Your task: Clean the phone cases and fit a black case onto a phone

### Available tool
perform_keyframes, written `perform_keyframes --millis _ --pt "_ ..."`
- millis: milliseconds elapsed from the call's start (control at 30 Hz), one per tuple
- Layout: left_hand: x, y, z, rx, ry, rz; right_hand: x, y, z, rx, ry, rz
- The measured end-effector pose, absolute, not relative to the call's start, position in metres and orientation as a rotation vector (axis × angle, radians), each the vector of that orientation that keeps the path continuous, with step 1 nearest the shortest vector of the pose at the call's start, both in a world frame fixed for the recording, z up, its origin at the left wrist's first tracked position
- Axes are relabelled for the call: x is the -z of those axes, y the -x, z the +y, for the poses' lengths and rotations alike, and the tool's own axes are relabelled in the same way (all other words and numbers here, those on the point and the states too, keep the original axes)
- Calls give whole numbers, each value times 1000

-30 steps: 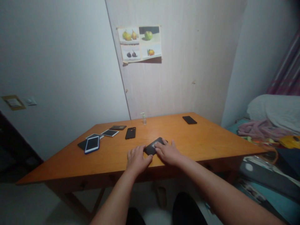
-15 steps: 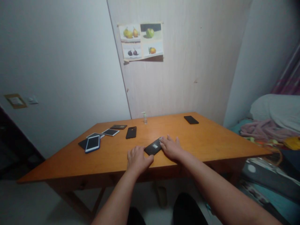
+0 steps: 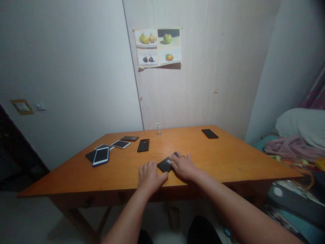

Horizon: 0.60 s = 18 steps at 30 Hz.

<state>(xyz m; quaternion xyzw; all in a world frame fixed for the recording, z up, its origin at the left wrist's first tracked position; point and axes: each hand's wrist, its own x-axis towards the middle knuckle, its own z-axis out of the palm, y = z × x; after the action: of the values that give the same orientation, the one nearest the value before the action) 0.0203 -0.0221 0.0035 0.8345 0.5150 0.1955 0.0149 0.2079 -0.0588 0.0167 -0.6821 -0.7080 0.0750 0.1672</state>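
A flat black phone-like device (image 3: 165, 165) lies slantwise on the wooden table near its front edge, a small light label on its upper face. At its left end is my left hand (image 3: 150, 176), fingers resting on the tabletop and thumb stretched out by the near corner. My right hand (image 3: 183, 166) lies over the device's right half with its fingers spread flat, hiding that part and some of the label. Just beyond stands apart a black phone case or phone (image 3: 143, 145), lying flat.
On the table's left lie a blue-edged white tablet or phone (image 3: 101, 156), a white-framed device (image 3: 121, 144) and a dark one (image 3: 129, 138), some overlapping. A small pump bottle (image 3: 159, 130) stands at the back. Another black device (image 3: 210, 133) lies at the back right.
My right hand has slid left across the device, covering more of its face and label. My left hand stays at the left end. The view has shifted slightly.
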Motion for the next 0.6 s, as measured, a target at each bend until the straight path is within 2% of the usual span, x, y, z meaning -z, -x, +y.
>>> perform_keyframes --millis 100,300,500,600 --pt "-1 -19 -21 -648 -2608 1577 -12 -200 -62 -256 1722 -2218" --pt "-2 -20 -23 -651 -2588 1583 -18 -222 -47 -202 2093 -1841" --pt "-4 -22 -25 -617 -2506 1589 -18 -209 -45 -224 1942 -2083" --pt "-3 -22 -25 -617 -2478 1582 -22 -217 -40 -209 2045 -2030"
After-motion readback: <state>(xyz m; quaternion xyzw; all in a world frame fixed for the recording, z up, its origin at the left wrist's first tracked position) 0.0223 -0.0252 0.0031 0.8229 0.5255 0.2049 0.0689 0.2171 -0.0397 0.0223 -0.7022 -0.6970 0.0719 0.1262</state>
